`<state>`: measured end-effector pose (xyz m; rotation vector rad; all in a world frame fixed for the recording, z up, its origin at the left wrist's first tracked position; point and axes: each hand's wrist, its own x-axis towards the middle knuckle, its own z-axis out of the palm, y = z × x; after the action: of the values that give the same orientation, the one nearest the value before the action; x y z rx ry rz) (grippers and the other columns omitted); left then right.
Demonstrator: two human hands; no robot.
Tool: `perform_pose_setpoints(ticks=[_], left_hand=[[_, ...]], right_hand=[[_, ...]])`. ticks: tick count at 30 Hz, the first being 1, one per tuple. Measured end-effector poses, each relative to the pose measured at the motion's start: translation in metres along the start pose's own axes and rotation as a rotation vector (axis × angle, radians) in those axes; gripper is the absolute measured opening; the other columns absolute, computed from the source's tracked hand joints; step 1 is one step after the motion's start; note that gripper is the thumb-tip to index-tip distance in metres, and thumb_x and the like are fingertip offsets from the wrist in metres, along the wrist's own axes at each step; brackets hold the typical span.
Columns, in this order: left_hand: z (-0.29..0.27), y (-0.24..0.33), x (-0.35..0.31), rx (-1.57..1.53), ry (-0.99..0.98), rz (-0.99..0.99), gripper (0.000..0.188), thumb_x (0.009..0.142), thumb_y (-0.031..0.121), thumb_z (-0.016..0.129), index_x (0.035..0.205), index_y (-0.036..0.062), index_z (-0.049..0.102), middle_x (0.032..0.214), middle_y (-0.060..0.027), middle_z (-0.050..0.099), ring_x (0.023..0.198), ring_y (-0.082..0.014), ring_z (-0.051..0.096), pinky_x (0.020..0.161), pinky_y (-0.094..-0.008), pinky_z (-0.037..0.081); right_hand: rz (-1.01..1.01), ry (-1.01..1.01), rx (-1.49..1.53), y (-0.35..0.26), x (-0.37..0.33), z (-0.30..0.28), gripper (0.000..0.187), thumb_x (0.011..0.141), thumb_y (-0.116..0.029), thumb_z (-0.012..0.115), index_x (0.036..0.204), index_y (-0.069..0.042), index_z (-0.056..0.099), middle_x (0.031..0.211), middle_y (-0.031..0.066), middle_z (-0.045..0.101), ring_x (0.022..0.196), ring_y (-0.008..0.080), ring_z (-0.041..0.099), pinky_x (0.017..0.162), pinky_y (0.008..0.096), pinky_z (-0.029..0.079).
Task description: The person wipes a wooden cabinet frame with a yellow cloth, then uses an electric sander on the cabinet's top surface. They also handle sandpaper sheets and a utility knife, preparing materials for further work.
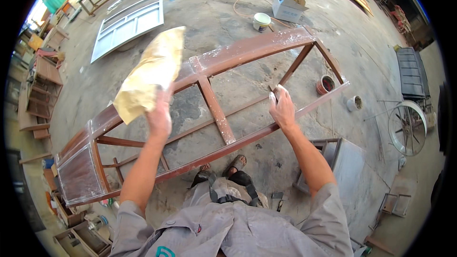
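A large brown wooden frame (216,109), with crossbars and whitish dust or smears on it, stands in front of me. My left hand (160,114) is closed on the lower edge of a creased, pale yellow sheet of sandpaper (152,69), raised above the frame's left half. Its backing faces me, so the grit side cannot be made out. My right hand (283,108) is over the near rail, right of the middle crossbar. Its thumb stands a little apart from the bent fingers, and nothing shows between them. White dust coats those fingertips.
Beyond the frame are a white bucket (261,22), a cardboard box (289,8) and a pale panelled frame (128,26). Paint pots (325,84) sit at its right end. A grey-topped cabinet (345,166) stands near my right arm, and a large wheel (407,128) farther right.
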<state>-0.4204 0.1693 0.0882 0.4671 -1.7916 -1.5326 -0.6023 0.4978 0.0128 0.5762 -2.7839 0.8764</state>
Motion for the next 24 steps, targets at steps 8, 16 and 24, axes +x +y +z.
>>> perform_pose_setpoints(ticks=[8,16,24], left_hand=[[0.039,-0.070,-0.060,0.534,-1.272,0.743,0.056,0.091,0.023,0.059,0.144,0.0054,0.047,0.150,-0.0178,0.045,0.141,-0.0297,0.043,0.114,-0.0387,0.040],[0.049,-0.128,-0.008,0.621,-0.902,0.528,0.086,0.082,0.020,0.072,0.155,0.0048,0.028,0.160,-0.0175,0.032,0.143,-0.0323,0.039,0.113,-0.0389,0.040],[0.038,-0.133,0.054,0.563,-0.815,0.691,0.054,0.088,0.019,0.061,0.139,0.0051,0.052,0.136,-0.0182,0.058,0.131,-0.0355,0.051,0.104,-0.0429,0.047]], right_hand=[[0.098,0.055,0.111,0.013,0.003,0.014,0.035,0.092,-0.016,0.054,0.125,-0.004,0.059,0.122,0.0217,0.063,0.110,0.0417,0.061,0.092,0.0475,0.050],[0.068,0.031,0.009,0.017,-0.003,0.016,0.033,0.095,-0.014,0.052,0.122,0.003,0.062,0.117,0.0231,0.066,0.109,0.0411,0.062,0.095,0.0454,0.049],[0.075,0.050,0.040,0.026,-0.007,0.020,0.035,0.094,-0.015,0.055,0.124,-0.001,0.064,0.117,0.0204,0.069,0.108,0.0375,0.065,0.095,0.0427,0.051]])
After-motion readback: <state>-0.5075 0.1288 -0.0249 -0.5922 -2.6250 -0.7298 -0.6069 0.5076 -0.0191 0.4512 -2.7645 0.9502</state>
